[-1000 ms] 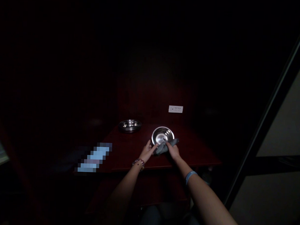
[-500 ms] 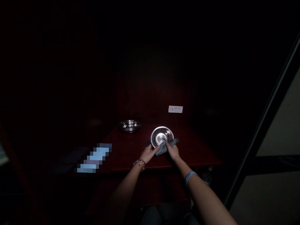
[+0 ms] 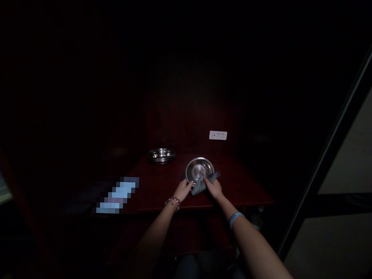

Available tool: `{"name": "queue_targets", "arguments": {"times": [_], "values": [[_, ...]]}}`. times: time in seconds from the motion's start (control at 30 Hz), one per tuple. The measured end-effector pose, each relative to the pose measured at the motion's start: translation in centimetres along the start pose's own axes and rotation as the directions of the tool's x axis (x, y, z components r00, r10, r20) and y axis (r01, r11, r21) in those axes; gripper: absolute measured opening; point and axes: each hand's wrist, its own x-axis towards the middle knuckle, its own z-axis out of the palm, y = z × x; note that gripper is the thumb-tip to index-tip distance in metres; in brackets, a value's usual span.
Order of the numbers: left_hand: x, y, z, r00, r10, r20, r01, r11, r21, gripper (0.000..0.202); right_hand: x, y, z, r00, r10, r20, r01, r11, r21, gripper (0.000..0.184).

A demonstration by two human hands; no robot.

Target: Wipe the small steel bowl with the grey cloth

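Shiny round steel bowl stands tipped toward us on the dark red wooden table. Our left hand pinches its near rim, and our right hand, fingers closed, presses a crumpled grey cloth inside. We judge this mid-wipe; reaching the far rim calls for a steady hold.

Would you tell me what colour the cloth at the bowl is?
The cloth is grey, against the bowl; best in the head view.

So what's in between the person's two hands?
In the head view, a crumpled grey cloth lies between the left hand and the right hand, against the near rim of the round shiny metal bowl.
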Motion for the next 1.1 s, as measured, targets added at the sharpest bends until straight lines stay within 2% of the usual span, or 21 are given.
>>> {"name": "queue_targets", "arguments": {"times": [0.13, 0.27, 0.4, 0.53, 0.7, 0.93, 1.1], "values": [[0.4, -0.3, 0.1, 0.998, -0.020, -0.059, 0.009, 0.983, -0.183, 0.033, -0.4, -0.5, -0.5, 1.000, -0.005, -0.002, 0.005, 0.999, -0.033, 0.054], [0.6, -0.1, -0.2, 0.982, -0.067, -0.175, 0.010, 0.951, -0.308, 0.044, -0.9, -1.2, -0.3, 0.999, -0.037, 0.013, 0.038, 0.998, -0.047, 0.052], [0.4, 0.4, -0.8, 0.960, -0.079, -0.270, -0.022, 0.936, -0.350, 0.050, -1.1, -1.7, 1.0, 0.995, -0.075, 0.059, 0.071, 0.995, 0.070, 0.047], [0.2, 0.8, -0.8, 0.967, -0.082, -0.243, -0.010, 0.934, -0.356, 0.051, -0.8, -1.3, 2.0, 0.995, -0.084, 0.058, 0.070, 0.973, 0.219, 0.044], [-0.2, 1.1, -0.2, 0.991, -0.016, -0.129, -0.022, 0.958, -0.287, 0.053, 0.0, -0.4, 2.0, 0.993, -0.101, 0.059, 0.071, 0.920, 0.386, 0.043], [-0.7, 1.3, 0.0, 0.999, 0.014, -0.053, -0.016, 0.999, -0.039, 0.058, 0.0, -0.2, 2.0, 0.992, -0.121, 0.043, 0.092, 0.906, 0.412, 0.041], [-0.9, 1.3, -0.2, 0.992, -0.129, 0.001, 0.127, 0.978, 0.164, 0.057, 0.1, -0.1, 2.3, 0.992, -0.127, 0.012, 0.107, 0.879, 0.465, 0.042]]}}
